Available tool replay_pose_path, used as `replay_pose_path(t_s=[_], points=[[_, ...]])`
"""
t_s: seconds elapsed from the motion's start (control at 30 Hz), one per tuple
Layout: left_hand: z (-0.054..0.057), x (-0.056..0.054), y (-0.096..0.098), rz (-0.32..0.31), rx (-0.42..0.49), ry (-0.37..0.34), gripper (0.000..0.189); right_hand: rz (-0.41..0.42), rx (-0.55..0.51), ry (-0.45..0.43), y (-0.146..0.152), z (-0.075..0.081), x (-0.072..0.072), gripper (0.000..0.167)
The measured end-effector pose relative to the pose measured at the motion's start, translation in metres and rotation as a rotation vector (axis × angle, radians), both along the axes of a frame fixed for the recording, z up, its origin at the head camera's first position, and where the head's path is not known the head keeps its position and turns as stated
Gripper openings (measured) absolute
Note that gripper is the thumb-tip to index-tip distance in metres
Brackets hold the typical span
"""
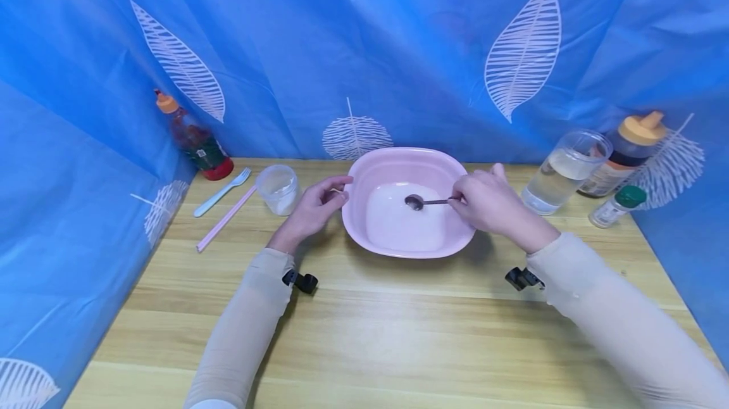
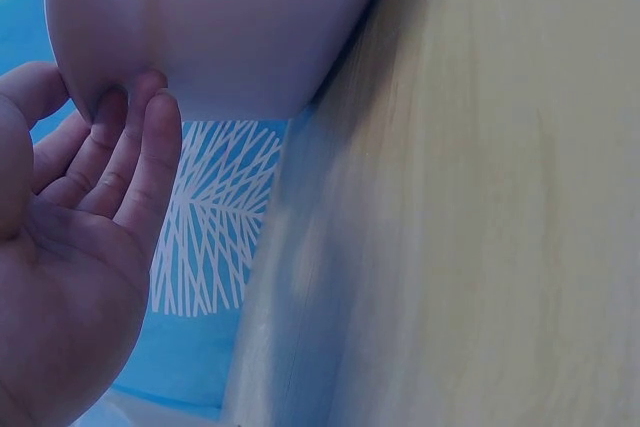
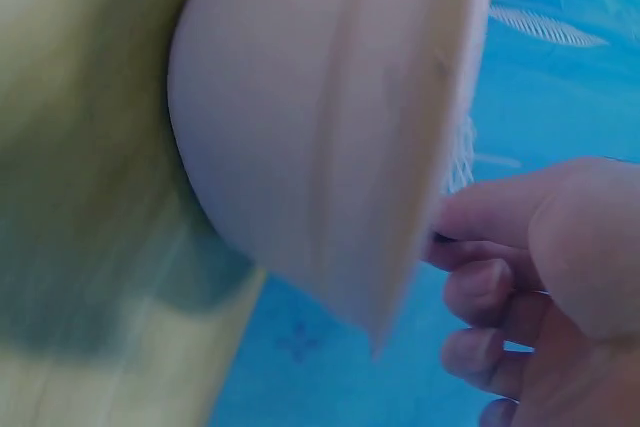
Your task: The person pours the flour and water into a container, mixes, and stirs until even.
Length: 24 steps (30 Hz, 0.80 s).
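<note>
A pink plastic basin (image 1: pixel 407 154) stands near the back of the table, its inside pale over the bottom. With the thumb over the rim and fingers beneath it, my left hand (image 1: pixel 315 207) grips the basin's left edge; the left wrist view shows those fingers (image 2: pixel 147 162) under the rim. My right hand (image 1: pixel 491 200) pinches the handle of a small metal spoon (image 1: pixel 416 202) above the basin's right side. The spoon's bowl is over the middle of the basin. In the right wrist view, the basin's wall hides most of the spoon.
Left of the basin are a clear plastic cup (image 1: pixel 277 188), a pink straw (image 1: pixel 226 219), a light-blue fork (image 1: pixel 222 192) and a red sauce bottle (image 1: pixel 199 143). At right stand a tall clear cup of liquid (image 1: pixel 560 175), an orange-capped bottle (image 1: pixel 621 159) and a green-capped shaker (image 1: pixel 615 207).
</note>
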<state>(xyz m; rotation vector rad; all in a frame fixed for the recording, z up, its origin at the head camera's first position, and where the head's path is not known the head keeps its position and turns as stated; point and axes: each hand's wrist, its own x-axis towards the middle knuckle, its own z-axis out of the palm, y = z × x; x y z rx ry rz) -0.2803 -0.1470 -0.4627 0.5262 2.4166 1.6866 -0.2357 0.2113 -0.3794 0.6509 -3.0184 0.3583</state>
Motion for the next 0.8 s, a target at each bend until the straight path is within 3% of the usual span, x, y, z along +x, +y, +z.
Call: replay_pose_path(t_s=[0.2,0.4,0.6,0.8], points=[[-0.001,-0.001,-0.001,-0.002,0.001,0.011,0.043,0.076,-0.026,-0.111,0.011,0.008,0.008,0.012],[-0.003,-0.001,-0.002,-0.002,0.012,0.001,0.044,0.168,-0.121,-0.188,-0.01,-0.004,0.011,0.014],[-0.002,0.0,-0.001,0.001,0.009,-0.014,0.044,0.094,-0.142,-0.104,-0.026,-0.014,0.004,0.011],[0.0,0.001,-0.002,0.006,-0.003,-0.015,0.045,-0.009,-0.036,0.027,-0.015,-0.009,-0.002,0.012]])
